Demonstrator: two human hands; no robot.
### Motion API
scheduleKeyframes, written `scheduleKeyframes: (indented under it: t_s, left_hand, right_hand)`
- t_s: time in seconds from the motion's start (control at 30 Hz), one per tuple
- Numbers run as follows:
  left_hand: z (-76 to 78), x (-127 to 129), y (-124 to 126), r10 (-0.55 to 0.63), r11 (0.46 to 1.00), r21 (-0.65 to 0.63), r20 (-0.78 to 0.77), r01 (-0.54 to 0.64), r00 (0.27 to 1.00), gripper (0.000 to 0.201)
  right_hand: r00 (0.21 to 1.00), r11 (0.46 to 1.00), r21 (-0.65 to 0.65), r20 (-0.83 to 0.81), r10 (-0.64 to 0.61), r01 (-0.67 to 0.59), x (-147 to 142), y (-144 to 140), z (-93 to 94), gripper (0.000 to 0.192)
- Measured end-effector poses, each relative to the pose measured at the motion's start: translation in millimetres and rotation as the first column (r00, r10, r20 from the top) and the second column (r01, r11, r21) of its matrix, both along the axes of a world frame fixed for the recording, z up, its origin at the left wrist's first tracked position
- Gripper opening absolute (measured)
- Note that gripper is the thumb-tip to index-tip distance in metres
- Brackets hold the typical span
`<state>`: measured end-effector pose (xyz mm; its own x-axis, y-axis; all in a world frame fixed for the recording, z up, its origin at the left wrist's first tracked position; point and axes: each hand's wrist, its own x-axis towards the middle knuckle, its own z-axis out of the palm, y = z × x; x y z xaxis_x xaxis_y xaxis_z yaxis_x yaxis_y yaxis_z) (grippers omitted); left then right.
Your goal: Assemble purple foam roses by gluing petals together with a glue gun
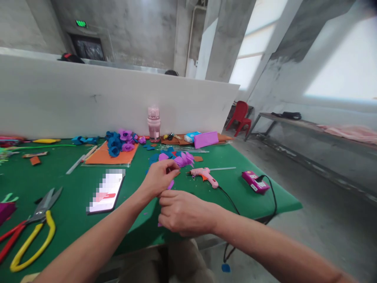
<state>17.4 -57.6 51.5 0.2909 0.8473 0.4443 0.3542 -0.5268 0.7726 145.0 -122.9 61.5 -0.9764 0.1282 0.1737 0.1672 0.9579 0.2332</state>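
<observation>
Grip first: your left hand [160,177] pinches a purple paper piece [171,184] at its top, and your right hand [184,212] closes round its lower end. You look midway through shaping a petal. Left of the glue gun [204,175], the piece hangs over the counter [70,204]. Next calls for small, steady fingertip work.

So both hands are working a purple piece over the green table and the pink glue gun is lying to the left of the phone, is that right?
Not quite. In the head view the pink glue gun lies to the right of the phone, not the left. The rest holds: the left hand and right hand are working a purple piece over the green table.
</observation>
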Motion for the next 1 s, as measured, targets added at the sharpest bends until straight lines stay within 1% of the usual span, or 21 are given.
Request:
scheduleKeyframes:
  t_s: [0.03,0.07,0.1,0.13,0.17,0.2,0.23,0.27,0.3,0.33,0.37,0.4,0.43,0.47,0.5,0.6,0.7,0.83,0.9,1.0]
  left_hand:
    - [-4.4,-9.5,9.0,0.098,0.995,0.007,0.052,-0.099,0.994,0.009]
    - [-9.9,-19.5,19.1,0.168,0.986,-0.016,0.107,-0.167,0.98,0.011]
    - [-16.1,-29.5,29.7,0.203,0.979,-0.07,0.167,-0.194,0.965,0.015]
    - [-22.6,-39.2,40.0,0.256,0.964,-0.14,0.244,-0.227,0.935,0.019]
    - [-29.1,-48.1,49.3,0.302,0.947,-0.206,0.314,-0.246,0.9,0.023]
    - [-35.1,-56.1,57.0,0.327,0.937,-0.248,0.375,-0.246,0.867,0.027]
    - [-40.5,-63.0,62.9,0.349,0.93,-0.265,0.423,-0.254,0.836,0.029]
    - [-44.9,-68.7,66.9,0.346,0.931,-0.272,0.448,-0.243,0.824,0.03]
    - [-48.5,-73.1,69.2,0.338,0.935,-0.271,0.48,-0.23,0.809,0.03]
    - [-51.2,-76.3,70.0,0.338,0.936,-0.269,0.505,-0.227,0.794,0.03]
    - [-53.2,-78.3,69.8,0.341,0.935,-0.272,0.52,-0.226,0.783,0.03]
    - [-54.7,-79.2,69.1,0.349,0.932,-0.28,0.528,-0.229,0.774,0.03]
    - [-56.1,-79.2,68.1,0.357,0.929,-0.29,0.528,-0.231,0.77,0.03]
    - [-57.3,-78.3,67.1,0.361,0.926,-0.301,0.521,-0.23,0.773,0.03]
    - [-58.7,-76.9,66.2,0.361,0.923,-0.312,0.51,-0.224,0.781,0.03]
    - [-63.2,-70.5,63.8,0.34,0.921,-0.343,0.471,-0.186,0.814,0.031]
    - [-66.6,-63.8,61.0,0.336,0.91,-0.381,0.444,-0.164,0.831,0.031]
    - [-66.1,-58.1,56.9,0.35,0.891,-0.435,0.47,-0.133,0.81,0.03]
    - [-65.1,-56.4,55.7,0.354,0.882,-0.459,0.494,-0.108,0.794,0.03]
    - [-65.6,-54.4,55.3,0.338,0.886,-0.456,0.507,-0.086,0.793,0.029]
  right_hand:
    - [0.997,0.997,-0.073,-0.075,-0.032,0.026,0.6,6.8,-0.6,0.013]
    - [0.982,0.983,-0.176,-0.174,-0.079,0.048,0.6,14.9,-2.7,0.012]
    - [0.948,0.951,-0.308,-0.287,-0.135,0.042,-0.3,24.4,-6.4,0.011]
    - [0.891,0.89,-0.457,-0.4,-0.213,0.007,-2.4,35.3,-11.6,0.01]
    - [0.81,0.8,-0.598,-0.494,-0.316,-0.052,-5.7,47.1,-18.1,0.01]
    - [0.708,0.681,-0.72,-0.55,-0.444,-0.132,-10.3,59.4,-25.6,0.01]
    - [0.588,0.562,-0.793,-0.577,-0.567,-0.235,-15.6,71.5,-33.8,0.01]
    - [0.417,0.486,-0.802,-0.596,-0.686,-0.346,-21.3,82.8,-42.3,0.012]
    - [0.236,0.443,-0.783,-0.575,-0.783,-0.438,-26.9,92.6,-50.6,0.014]
    - [0.072,0.426,-0.753,-0.527,-0.847,-0.501,-31.7,100.5,-58.6,0.016]
    - [-0.056,0.421,-0.729,-0.468,-0.882,-0.54,-35.3,106.5,-65.8,0.019]
    - [-0.141,0.414,-0.719,-0.41,-0.901,-0.559,-37.5,110.4,-72.2,0.021]
    - [-0.189,0.408,-0.719,-0.368,-0.91,-0.563,-38.4,112.6,-77.4,0.022]
    - [-0.209,0.402,-0.728,-0.346,-0.915,-0.556,-38.0,113.4,-81.6,0.023]
    - [-0.21,0.398,-0.741,-0.34,-0.917,-0.541,-36.7,113.2,-84.7,0.024]
    - [-0.157,0.39,-0.782,-0.361,-0.919,-0.486,-31.4,111.5,-88.9,0.026]
    - [-0.105,0.358,-0.812,-0.351,-0.931,-0.462,-29.1,111.8,-89.6,0.028]
    - [-0.103,0.334,-0.822,-0.325,-0.94,-0.461,-31.0,113.1,-88.9,0.027]
    - [-0.111,0.346,-0.835,-0.332,-0.937,-0.427,-31.5,112.8,-87.6,0.026]
    - [-0.126,0.396,-0.854,-0.376,-0.918,-0.338,-29.9,111.6,-84.6,0.023]
